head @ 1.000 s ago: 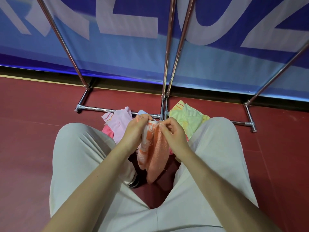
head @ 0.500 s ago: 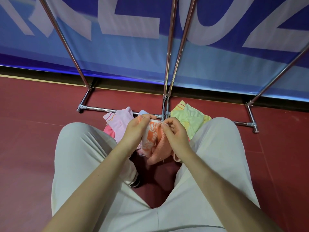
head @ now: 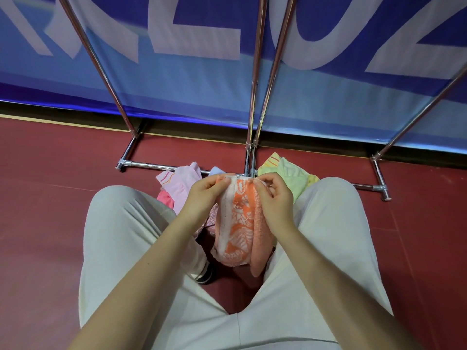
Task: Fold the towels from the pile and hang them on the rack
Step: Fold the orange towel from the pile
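An orange towel [head: 240,228] with a white flower pattern hangs between my knees. My left hand [head: 204,195] pinches its top left corner and my right hand [head: 275,198] pinches its top right corner, a short way apart. Behind it on the floor lies the pile: a pale pink towel [head: 182,183], a green and yellow towel [head: 290,173], a bit of light blue towel [head: 217,171]. The chrome rack [head: 252,97] rises just beyond the pile, its base bar [head: 151,165] lying on the floor.
I squat on a red floor [head: 50,210] in white trousers [head: 126,236], one shoe [head: 206,274] showing under the left thigh. A blue banner [head: 202,92] with big white letters stands behind the rack. Slanted rack poles [head: 101,72] cross the view left and right.
The towel was bunched between my hands; now its top edge is spread a little wider and the patterned face hangs flat and lower. Both hands kept their pinch.
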A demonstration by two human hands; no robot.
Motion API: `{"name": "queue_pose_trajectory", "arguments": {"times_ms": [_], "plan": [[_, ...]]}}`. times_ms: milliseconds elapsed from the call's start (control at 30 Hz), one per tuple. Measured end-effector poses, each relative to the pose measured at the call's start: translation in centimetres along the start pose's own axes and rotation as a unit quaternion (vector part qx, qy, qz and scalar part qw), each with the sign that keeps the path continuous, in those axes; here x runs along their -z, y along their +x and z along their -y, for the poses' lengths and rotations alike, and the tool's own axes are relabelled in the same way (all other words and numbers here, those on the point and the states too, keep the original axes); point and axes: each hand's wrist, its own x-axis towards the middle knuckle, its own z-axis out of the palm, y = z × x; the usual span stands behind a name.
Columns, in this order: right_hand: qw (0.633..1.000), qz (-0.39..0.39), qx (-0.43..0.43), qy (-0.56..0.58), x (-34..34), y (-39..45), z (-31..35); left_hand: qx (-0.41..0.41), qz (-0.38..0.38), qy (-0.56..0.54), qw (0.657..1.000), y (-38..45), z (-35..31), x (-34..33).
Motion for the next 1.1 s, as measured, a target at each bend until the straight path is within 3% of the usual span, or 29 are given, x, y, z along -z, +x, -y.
{"name": "queue_pose_trajectory", "arguments": {"times_ms": [200,367,633,867,1100], "plan": [[0.999,0.035,-0.029,-0.029,-0.1,0.3,-0.7,0.038,-0.008,-0.090,0.995,-0.3,-0.3,-0.8],[0.998,0.035,-0.044,-0.010,-0.1,0.4,-0.8,0.067,-0.085,-0.081,0.991,0.3,0.3,-1.0],[0.984,0.172,-0.030,0.041,-0.3,-0.2,0.7,0.022,-0.122,-0.019,0.992,-0.1,0.4,-1.6],[0.990,0.118,-0.037,0.063,-0.4,0.1,1.0,0.053,-0.077,-0.049,0.994,-0.4,0.5,-3.0],[0.995,0.071,-0.039,0.052,-0.2,0.4,0.6,0.012,-0.071,-0.067,0.995,-1.0,1.1,-4.6]]}}
